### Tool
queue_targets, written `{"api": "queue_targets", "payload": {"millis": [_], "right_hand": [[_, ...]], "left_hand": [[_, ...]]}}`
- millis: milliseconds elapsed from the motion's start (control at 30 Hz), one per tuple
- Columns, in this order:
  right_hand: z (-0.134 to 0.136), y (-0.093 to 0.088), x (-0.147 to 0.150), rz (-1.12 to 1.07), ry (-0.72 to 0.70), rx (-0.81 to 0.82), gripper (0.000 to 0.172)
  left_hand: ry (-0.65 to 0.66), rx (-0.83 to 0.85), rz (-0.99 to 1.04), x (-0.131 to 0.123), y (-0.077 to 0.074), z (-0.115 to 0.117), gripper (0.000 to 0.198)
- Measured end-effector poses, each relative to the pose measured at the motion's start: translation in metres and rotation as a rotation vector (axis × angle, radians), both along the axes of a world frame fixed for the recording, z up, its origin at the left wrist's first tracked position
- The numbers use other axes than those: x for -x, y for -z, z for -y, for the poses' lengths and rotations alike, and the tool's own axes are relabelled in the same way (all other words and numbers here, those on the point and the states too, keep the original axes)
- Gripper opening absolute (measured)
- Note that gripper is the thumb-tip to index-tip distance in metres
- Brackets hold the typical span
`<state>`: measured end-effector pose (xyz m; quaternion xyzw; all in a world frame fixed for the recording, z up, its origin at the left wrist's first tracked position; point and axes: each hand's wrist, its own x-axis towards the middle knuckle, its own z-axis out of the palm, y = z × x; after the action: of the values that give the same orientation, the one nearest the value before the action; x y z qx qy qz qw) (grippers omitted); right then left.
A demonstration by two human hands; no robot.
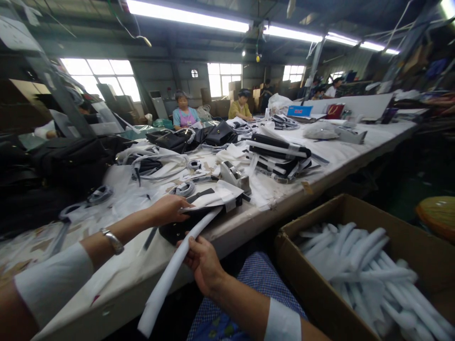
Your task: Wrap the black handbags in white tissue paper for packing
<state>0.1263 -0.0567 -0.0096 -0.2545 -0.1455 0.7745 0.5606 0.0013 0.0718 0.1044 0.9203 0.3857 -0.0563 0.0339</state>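
Observation:
My right hand (202, 260) is closed round a long white foam tube (167, 279). The tube's far end lies against a black bag (177, 229) at the table's front edge; its near end hangs out past the edge. With fingers closed on the bag's upper edge, my left hand (170, 210) holds it from the left side. White wrapping sheet (227, 190) covers part of the bag's top. Just behind the bag stands a tape dispenser (234, 176), and a wrapped strap coil (184, 188) lies near my left fingers.
A cardboard box (295, 255) full of white foam tubes (366, 265) stands at my right. Wrapped black bags (279, 154) are stacked on the white table (337, 161). More black bags (71, 161) are piled at left. Two people (185, 116) sit across the table.

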Motion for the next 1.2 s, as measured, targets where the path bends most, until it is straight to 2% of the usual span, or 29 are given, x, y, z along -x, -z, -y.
{"api": "queue_targets", "payload": {"millis": [533,700,833,1200], "right_hand": [[-0.037,-0.003,-0.007,0.051,0.098,-0.040,0.027],[-0.034,0.000,-0.007,0.086,0.093,0.001,0.027],[-0.038,-0.001,-0.010,0.146,0.068,0.043,0.019],[-0.061,-0.006,-0.023,0.187,0.182,0.126,0.020]], "left_hand": [[0.035,-0.028,0.012,-0.001,0.006,0.003,0.032],[0.019,-0.033,0.021,0.002,0.009,0.001,0.036],[0.006,-0.032,0.021,0.001,0.009,0.004,0.033],[-0.001,-0.047,0.003,-0.003,0.010,0.008,0.027]]}}
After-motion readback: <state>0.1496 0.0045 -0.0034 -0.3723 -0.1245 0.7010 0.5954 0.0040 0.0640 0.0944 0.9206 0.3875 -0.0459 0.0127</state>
